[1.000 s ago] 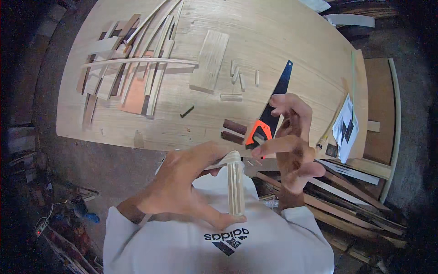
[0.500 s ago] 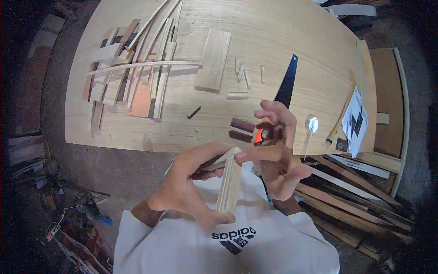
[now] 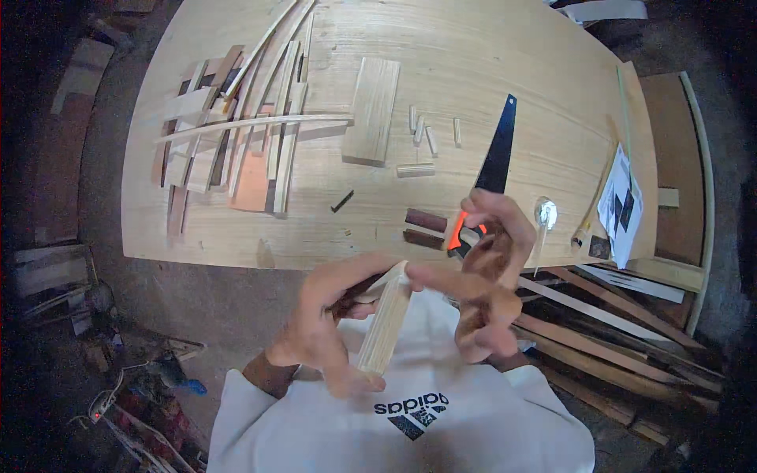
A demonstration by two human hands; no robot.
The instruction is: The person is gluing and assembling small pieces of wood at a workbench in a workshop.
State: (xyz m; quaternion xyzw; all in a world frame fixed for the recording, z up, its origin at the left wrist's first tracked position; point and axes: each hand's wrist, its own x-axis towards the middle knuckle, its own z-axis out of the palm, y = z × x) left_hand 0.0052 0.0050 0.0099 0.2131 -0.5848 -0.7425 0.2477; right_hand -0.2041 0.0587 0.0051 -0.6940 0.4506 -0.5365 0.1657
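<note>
My left hand (image 3: 319, 307) is wrapped round a pale wooden piece (image 3: 386, 327) held above my lap, just off the table's near edge. It looks like two short lengths of wood meeting at an angle at the top; my fingers hide part of the rear one. With its index finger stretched out, my right hand (image 3: 487, 288) touches the top corner of the wood. Its other fingers are apart, bent, and hold nothing. Beyond that hand a handsaw (image 3: 497, 150) with a dark blade and orange-black handle lies on the table (image 3: 315, 236).
Several wood strips (image 3: 252, 158) are piled at the left. A wide wooden block (image 3: 371, 110) and small offcuts (image 3: 415, 169) lie mid-table. Dark brown pieces (image 3: 426, 222) sit beside the saw. At right are a shiny round dish (image 3: 546, 211) with a stick and a printed sheet (image 3: 617, 205).
My right index finger stays at the wood's top corner while the hand turns slightly. The wood and left hand have shifted a little left and down. The whole view has tilted slightly.
</note>
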